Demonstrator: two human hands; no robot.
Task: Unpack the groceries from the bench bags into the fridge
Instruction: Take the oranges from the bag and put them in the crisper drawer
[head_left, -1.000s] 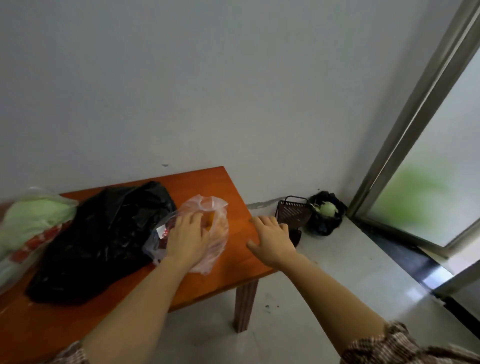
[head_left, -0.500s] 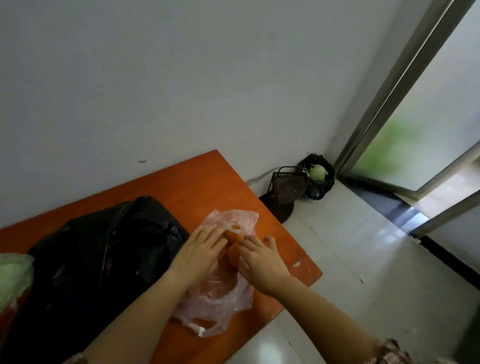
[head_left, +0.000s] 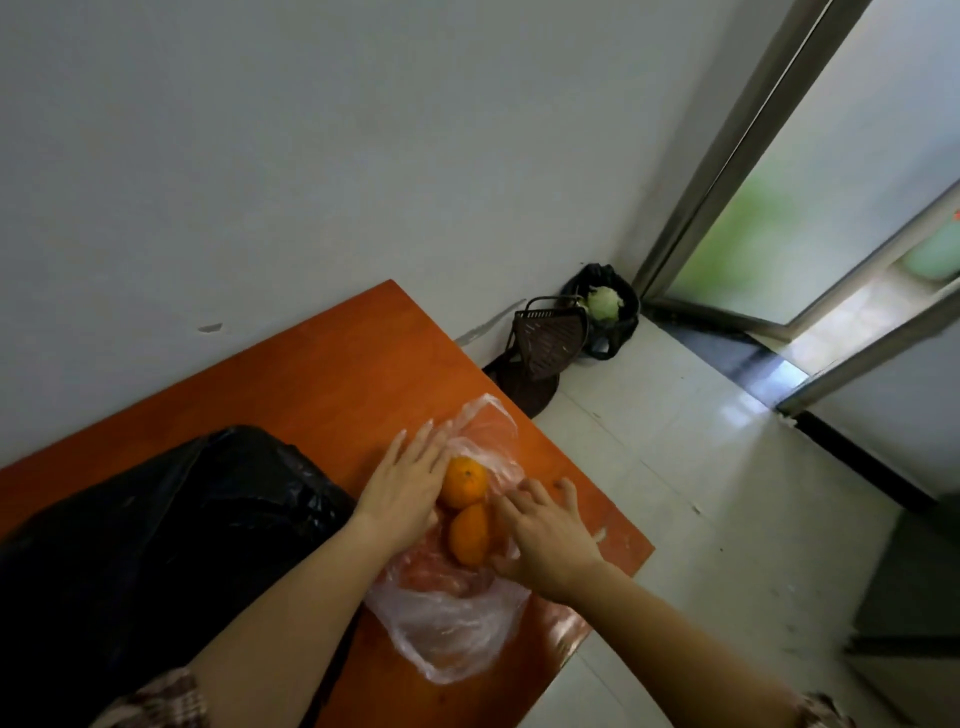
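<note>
A clear plastic bag lies on the orange wooden bench near its right corner. Two oranges show at its open mouth, one farther from me and one nearer. My left hand rests flat on the bag's left side, fingers straight, touching the farther orange. On the bag's right side my right hand lies with fingers spread, its thumb against the nearer orange. A large black bag covers the bench to the left.
On the tiled floor by the wall stands a brown plastic basket, with a black bag holding a cabbage in the corner. A sliding glass door frame runs along the right. A dark grey block stands at lower right.
My right hand came from the bench edge onto the clear bag. Both hands have spread its mouth apart, and two oranges now show between them. The view has swung right and down.
</note>
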